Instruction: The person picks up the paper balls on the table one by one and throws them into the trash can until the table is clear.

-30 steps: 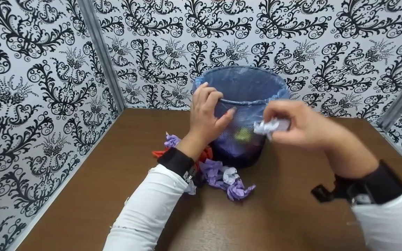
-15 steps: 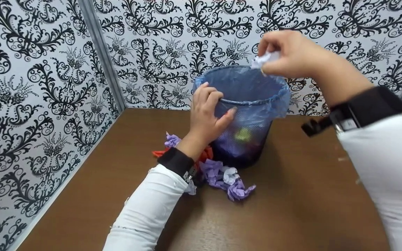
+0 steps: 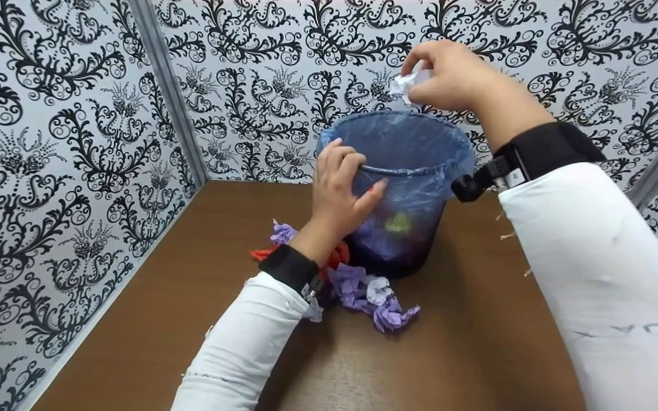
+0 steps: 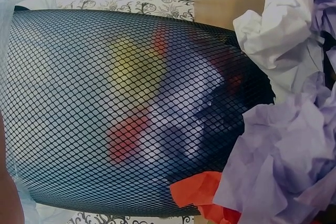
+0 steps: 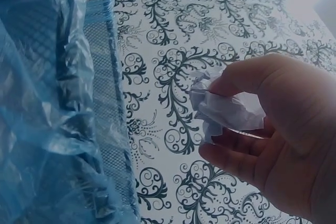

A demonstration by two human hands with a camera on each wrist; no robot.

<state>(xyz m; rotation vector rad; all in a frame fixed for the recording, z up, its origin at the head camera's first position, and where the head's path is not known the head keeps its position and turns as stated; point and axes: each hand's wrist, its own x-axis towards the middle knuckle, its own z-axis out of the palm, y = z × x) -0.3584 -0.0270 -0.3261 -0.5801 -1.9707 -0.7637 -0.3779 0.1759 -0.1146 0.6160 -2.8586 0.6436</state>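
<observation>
A dark mesh wastebasket stands on the table, lined with a blue plastic bag folded over its rim. My left hand grips the near left rim, fingers over the edge and thumb outside. Above the far side of the opening, my right hand pinches a crumpled white paper ball between thumb and fingers; the right wrist view shows this paper up close. Through the mesh in the left wrist view show yellow paper and red paper inside.
Beside the basket's base lie crumpled purple paper, a white paper ball and red paper, partly hidden behind my left forearm. Patterned wall panels enclose the brown table at the back and sides.
My right hand has risen from in front of the basket to above its opening, then shifted left, carrying the white paper ball. The left hand has stayed on the rim.
</observation>
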